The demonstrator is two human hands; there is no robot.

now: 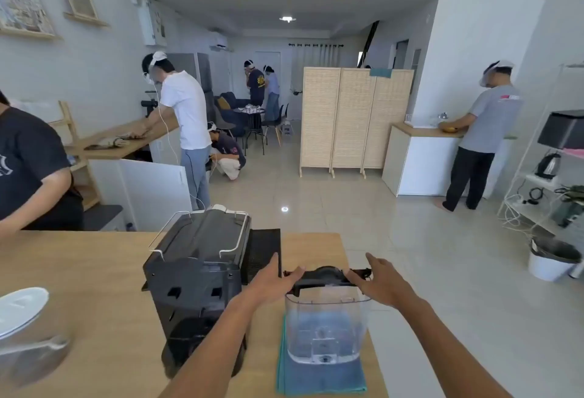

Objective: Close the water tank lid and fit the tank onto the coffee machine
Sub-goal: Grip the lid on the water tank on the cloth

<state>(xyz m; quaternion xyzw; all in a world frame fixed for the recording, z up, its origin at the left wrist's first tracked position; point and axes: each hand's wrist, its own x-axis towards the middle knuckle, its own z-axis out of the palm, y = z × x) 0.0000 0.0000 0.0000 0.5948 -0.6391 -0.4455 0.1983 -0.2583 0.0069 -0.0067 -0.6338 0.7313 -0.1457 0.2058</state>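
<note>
A clear plastic water tank (327,328) with some water stands upright on a teal cloth (319,378) near the table's right edge. Its black lid (325,277) lies across the tank's top. My left hand (273,280) touches the lid's left end with thumb and fingers. My right hand (379,280) rests its fingers on the lid's right end. The black coffee machine (199,274) stands to the left of the tank, its back toward me, about a hand's width away.
A white jug with a grey handle (25,331) sits at the table's left. A black tray piece (264,252) stands behind the machine. A person in a dark shirt (28,170) stands at the far left. The wooden table (94,287) ends just right of the tank.
</note>
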